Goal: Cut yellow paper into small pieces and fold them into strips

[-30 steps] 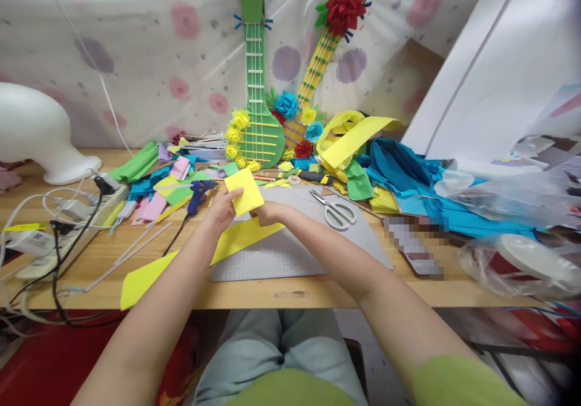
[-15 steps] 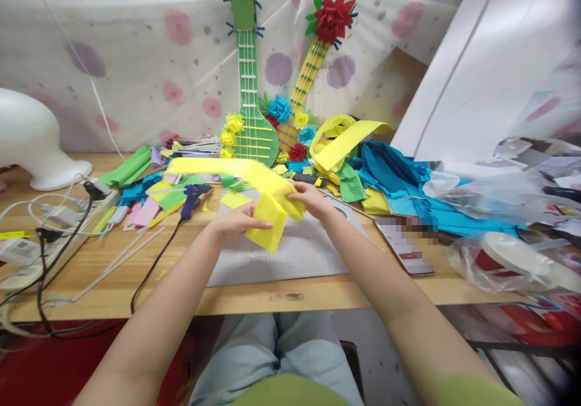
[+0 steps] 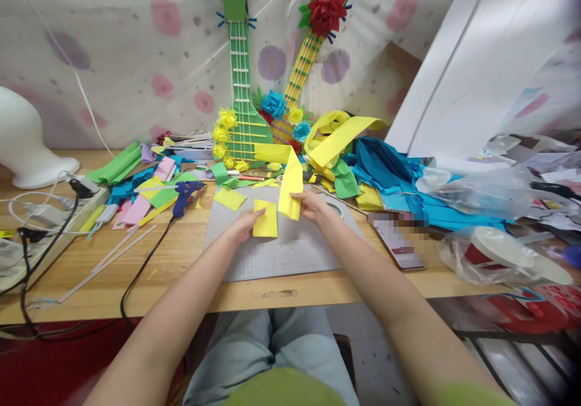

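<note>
Between the thumb and fingers of my left hand (image 3: 246, 224) is a small rectangular yellow paper piece (image 3: 265, 219), over the grey cutting mat (image 3: 313, 252). My right hand (image 3: 313, 205) pinches the lower end of a long yellow paper strip (image 3: 291, 188). From there the strip rises, folds over and runs left in front of the green paper guitar (image 3: 247, 118). A gap shows between the piece and the strip. Another yellow paper piece (image 3: 230, 198) lies flat at the mat's upper left.
A blue glue gun (image 3: 185, 197) with a black cord lies left of the mat, near a power strip (image 3: 91, 209). Blue paper (image 3: 385, 167), a phone (image 3: 399, 245) and a bagged tape roll (image 3: 494, 255) are on the right. Behind leans a yellow guitar (image 3: 303, 70) with paper flowers.
The yellow paper, bunched between both hands before, is now parted: a small piece in my left hand, the long strip in my right. The view has shifted slightly.
</note>
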Demonstrator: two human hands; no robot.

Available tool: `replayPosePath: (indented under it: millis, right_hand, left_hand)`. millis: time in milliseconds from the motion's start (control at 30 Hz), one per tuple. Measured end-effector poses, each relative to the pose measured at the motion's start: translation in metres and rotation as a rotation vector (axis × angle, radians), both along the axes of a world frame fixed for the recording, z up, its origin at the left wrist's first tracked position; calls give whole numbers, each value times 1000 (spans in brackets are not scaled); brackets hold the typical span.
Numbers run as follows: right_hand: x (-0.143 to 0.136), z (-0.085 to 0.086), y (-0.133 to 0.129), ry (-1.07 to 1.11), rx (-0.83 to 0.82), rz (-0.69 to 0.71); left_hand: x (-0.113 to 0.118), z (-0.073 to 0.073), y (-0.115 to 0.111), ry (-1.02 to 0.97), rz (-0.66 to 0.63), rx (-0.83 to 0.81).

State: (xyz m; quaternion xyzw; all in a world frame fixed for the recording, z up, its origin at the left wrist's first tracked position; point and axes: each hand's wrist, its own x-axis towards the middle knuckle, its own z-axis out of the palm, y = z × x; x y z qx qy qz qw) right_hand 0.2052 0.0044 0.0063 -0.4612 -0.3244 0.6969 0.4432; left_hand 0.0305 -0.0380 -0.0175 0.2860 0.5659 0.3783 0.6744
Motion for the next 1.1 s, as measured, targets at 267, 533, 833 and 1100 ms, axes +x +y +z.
replayPosePath:
  millis: [267, 533, 833, 1100]
  right_hand:
    - [-24, -14, -26, -153, 42, 110]
    - [-25, -21, -29, -317, 137, 65]
    - [-26, -21, -31, -433, 197, 83]
    - [-5, -12, -33, -673, 310, 140]
  left_hand:
    - [-2, 6, 3, -310, -203, -35]
    - [2, 2, -7, -379, -257, 45]
    - [6, 4, -12, -233, -195, 23]
    - [4, 5, -14, -224, -215, -5]
